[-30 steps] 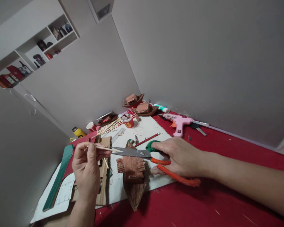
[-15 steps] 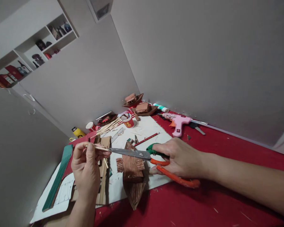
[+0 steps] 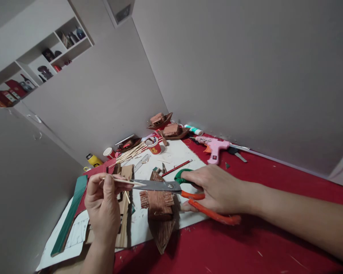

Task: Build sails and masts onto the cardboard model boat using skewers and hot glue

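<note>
My left hand [image 3: 103, 207] pinches a thin wooden stick [image 3: 125, 182] between thumb and fingers, holding it level above the table. My right hand [image 3: 215, 190] grips large scissors [image 3: 171, 187] by their orange and green handles. The grey blades point left and meet the stick's free end. Below the blades a brown wooden model boat [image 3: 159, 213] lies on white paper [image 3: 174, 156].
On the red table [image 3: 246, 243] lie a pink glue gun [image 3: 215, 146], a red pencil [image 3: 177, 168], a red paper cup [image 3: 155, 146], a bundle of sticks [image 3: 130, 153], two more model boats [image 3: 167, 125], a green strip [image 3: 70, 215] and cardboard pieces. Grey walls stand close behind.
The scissors' blades closed against the stick and then drew slightly apart again. Both hands stay almost in the same place.
</note>
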`<state>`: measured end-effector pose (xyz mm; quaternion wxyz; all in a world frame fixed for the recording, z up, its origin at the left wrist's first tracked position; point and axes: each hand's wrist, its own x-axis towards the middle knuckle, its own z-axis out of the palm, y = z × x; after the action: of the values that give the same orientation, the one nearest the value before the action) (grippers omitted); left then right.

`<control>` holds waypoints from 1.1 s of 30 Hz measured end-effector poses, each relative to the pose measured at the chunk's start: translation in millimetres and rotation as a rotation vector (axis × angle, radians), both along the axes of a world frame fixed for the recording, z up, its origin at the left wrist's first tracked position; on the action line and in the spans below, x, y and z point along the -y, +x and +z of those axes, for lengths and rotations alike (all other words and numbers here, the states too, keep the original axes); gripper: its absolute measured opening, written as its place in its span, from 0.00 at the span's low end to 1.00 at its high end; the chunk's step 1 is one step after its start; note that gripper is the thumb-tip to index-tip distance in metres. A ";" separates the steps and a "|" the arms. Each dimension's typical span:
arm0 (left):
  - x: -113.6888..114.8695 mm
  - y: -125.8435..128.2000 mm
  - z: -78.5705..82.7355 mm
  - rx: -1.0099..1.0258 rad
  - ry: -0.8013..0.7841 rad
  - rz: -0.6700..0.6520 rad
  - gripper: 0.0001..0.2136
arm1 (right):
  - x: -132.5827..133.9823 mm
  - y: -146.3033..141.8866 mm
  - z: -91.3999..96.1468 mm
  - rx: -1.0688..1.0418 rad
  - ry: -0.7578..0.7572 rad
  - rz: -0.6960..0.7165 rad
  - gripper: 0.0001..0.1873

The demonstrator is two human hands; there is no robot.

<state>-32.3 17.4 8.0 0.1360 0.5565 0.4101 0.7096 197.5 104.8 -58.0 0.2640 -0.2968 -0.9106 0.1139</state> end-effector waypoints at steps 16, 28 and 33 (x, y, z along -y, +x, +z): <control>1.6 2.4 0.4 0.015 0.045 0.030 0.03 | 0.6 -0.1 -8.2 -0.107 0.102 0.035 0.27; 0.8 1.5 -0.4 0.054 0.041 0.009 0.03 | -0.2 0.4 -13.6 -0.147 0.133 0.055 0.30; 2.2 5.1 -2.9 0.022 0.007 -0.009 0.04 | 0.2 0.2 -12.4 -0.145 0.153 0.045 0.31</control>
<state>-27.2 15.2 5.1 0.1419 0.5513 0.4036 0.7163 197.7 104.6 -70.5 0.3486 -0.2460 -0.9016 0.0711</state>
